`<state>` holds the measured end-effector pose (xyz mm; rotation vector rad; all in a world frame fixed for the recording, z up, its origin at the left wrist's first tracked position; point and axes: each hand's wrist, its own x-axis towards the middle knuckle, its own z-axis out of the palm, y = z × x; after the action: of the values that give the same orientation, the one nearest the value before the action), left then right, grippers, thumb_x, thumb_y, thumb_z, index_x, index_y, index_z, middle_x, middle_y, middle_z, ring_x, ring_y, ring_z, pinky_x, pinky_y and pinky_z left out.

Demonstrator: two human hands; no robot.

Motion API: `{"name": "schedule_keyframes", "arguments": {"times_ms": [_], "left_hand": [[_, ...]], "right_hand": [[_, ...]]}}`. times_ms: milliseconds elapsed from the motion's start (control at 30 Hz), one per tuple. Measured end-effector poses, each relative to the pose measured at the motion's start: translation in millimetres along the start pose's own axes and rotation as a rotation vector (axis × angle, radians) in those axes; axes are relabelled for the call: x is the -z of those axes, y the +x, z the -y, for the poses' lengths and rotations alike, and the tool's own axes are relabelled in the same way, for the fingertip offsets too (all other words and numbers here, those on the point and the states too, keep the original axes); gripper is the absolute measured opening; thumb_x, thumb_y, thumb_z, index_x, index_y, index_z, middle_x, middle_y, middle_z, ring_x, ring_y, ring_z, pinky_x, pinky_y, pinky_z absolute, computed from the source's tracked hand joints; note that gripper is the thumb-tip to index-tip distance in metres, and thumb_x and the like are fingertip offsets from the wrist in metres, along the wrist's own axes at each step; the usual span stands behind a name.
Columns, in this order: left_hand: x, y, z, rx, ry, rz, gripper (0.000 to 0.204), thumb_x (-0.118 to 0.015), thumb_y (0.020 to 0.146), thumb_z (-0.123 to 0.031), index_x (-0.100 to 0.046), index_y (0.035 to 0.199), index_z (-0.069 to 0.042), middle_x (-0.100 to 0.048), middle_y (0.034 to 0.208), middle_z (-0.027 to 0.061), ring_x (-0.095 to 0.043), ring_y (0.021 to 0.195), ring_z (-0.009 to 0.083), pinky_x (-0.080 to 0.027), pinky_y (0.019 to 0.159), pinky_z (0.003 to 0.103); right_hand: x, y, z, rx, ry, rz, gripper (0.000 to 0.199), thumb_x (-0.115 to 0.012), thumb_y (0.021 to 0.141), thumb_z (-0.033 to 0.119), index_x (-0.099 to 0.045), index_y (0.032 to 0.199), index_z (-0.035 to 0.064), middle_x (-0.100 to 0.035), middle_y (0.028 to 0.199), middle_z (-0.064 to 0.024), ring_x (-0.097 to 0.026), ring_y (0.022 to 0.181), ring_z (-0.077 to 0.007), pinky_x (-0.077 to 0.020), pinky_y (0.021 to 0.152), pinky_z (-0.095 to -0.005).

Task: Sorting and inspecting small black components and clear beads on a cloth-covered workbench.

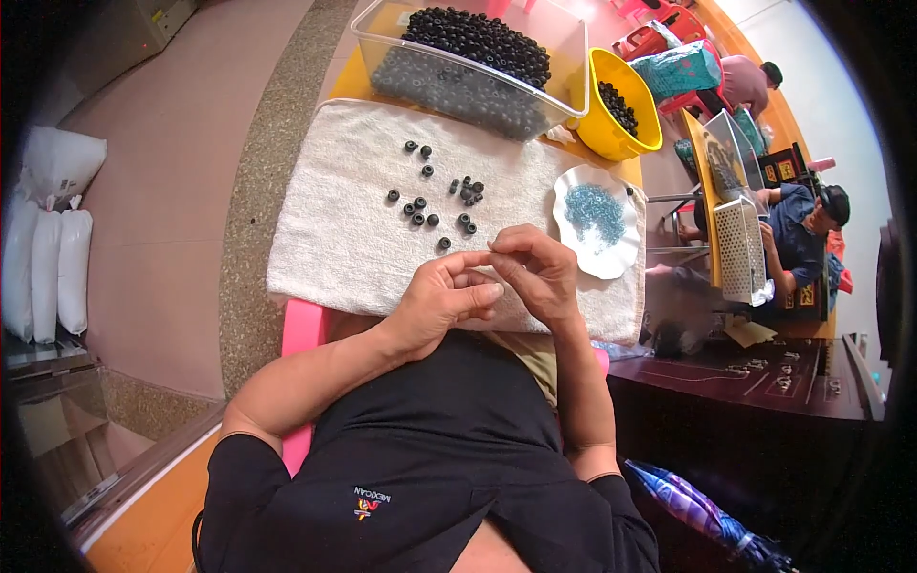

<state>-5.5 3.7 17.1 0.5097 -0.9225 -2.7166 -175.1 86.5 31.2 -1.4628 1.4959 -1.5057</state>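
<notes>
Above the near edge of a white towel (344, 191), my left hand (444, 298) and my right hand (537, 272) meet at the fingertips. Both are closed in a pinch; whatever lies between the fingers is too small or hidden to make out. Small round black parts with holes (418, 205) lie scattered on the towel beyond my left hand, some bunched in a little cluster. To the right of my right hand, a white wavy-rimmed plate (599, 268) carries a heap of tiny bluish clear pieces (594, 212).
A clear plastic tub (468, 72) of black parts stands at the far edge, beside a yellow bucket (621, 143) holding more. White sacks (72, 267) stand at left. On the right are a dark table (726, 382), a folded umbrella (688, 501) and a person (800, 229) at a workbench.
</notes>
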Motion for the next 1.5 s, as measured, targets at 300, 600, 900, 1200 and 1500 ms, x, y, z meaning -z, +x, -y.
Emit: {"name": "schedule_keyframes", "arguments": {"times_ms": [300,600,900,1200,1500], "left_hand": [[3.9,3.0,1.2,-0.043,-0.037,-0.032,0.038,-0.067,0.089,-0.005,-0.052,0.123,-0.001,-0.064,0.098,0.0055,-0.064,0.084,0.0114,-0.057,0.076,0.026],[6.6,5.4,7.4,-0.105,0.079,-0.029,0.033,-0.068,0.088,-0.004,-0.055,0.118,0.000,-0.064,0.093,0.0055,-0.063,0.078,0.0115,-0.054,0.072,0.024],[4.5,7.0,1.4,-0.193,0.119,-0.045,0.026,-0.071,0.086,-0.004,-0.057,0.108,-0.001,-0.064,0.093,0.0045,-0.062,0.083,0.0113,-0.054,0.074,0.026],[7.2,7.1,3.3,-0.226,0.220,-0.031,0.020,-0.071,0.086,-0.005,-0.058,0.100,-0.002,-0.064,0.091,0.0049,-0.063,0.082,0.0125,-0.054,0.075,0.027],[7.4,7.4,2.3,-0.251,0.298,-0.030,0.017,-0.070,0.087,-0.004,-0.058,0.098,-0.001,-0.065,0.089,0.0048,-0.064,0.080,0.0112,-0.052,0.075,0.025]], "right_hand": [[1.6,-1.3,1.8,0.028,-0.066,-0.030,0.013,-0.068,0.083,-0.008,-0.067,0.095,-0.0030,-0.065,0.094,-0.0108,-0.063,0.086,-0.0151,-0.0506,0.074,-0.0247],[5.0,-2.5,7.4,-0.008,-0.077,0.027,0.012,-0.068,0.084,-0.006,-0.067,0.096,-0.0021,-0.065,0.092,-0.0088,-0.062,0.085,-0.0137,-0.0498,0.073,-0.0248],[20.6,-3.8,11.9,-0.398,0.307,0.129,0.010,-0.071,0.084,0.004,-0.067,0.089,-0.0036,-0.063,0.091,-0.0053,-0.058,0.085,-0.0122,-0.0476,0.077,-0.0255],[22.3,-6.0,14.4,-0.484,0.371,0.152,0.012,-0.072,0.083,0.004,-0.067,0.090,-0.0045,-0.064,0.092,-0.0056,-0.059,0.086,-0.0125,-0.0473,0.077,-0.0254],[22.4,-5.9,18.3,-0.467,0.396,0.187,0.011,-0.071,0.084,0.002,-0.067,0.091,-0.0040,-0.065,0.093,-0.0072,-0.060,0.087,-0.0137,-0.0483,0.078,-0.0258]]}}
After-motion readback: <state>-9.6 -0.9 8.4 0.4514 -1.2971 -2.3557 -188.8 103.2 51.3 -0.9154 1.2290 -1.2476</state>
